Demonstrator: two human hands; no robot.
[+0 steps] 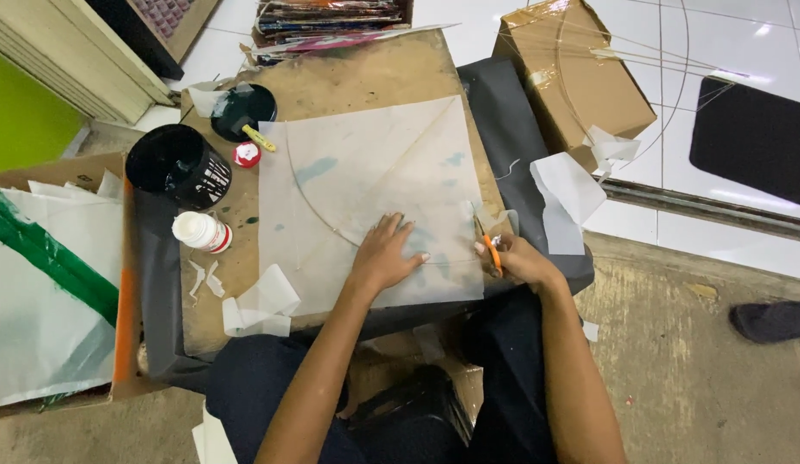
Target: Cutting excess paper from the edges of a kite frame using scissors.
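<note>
A pale paper kite sheet [365, 172] with thin bamboo sticks lies flat on a brown board [331, 82]. My left hand [384, 253] presses flat on the sheet's lower middle, fingers spread. My right hand [513, 256] grips orange-handled scissors [489, 245] at the sheet's lower right edge, blades pointing up along the paper border.
A black container [176, 163], a white glue bottle [202, 232], a black lid with a small tool [245, 112] and a red cap [246, 155] sit left of the sheet. Paper scraps [262, 305] lie nearby. A cardboard box [567, 77] stands at the upper right, a box of kites [47, 283] at left.
</note>
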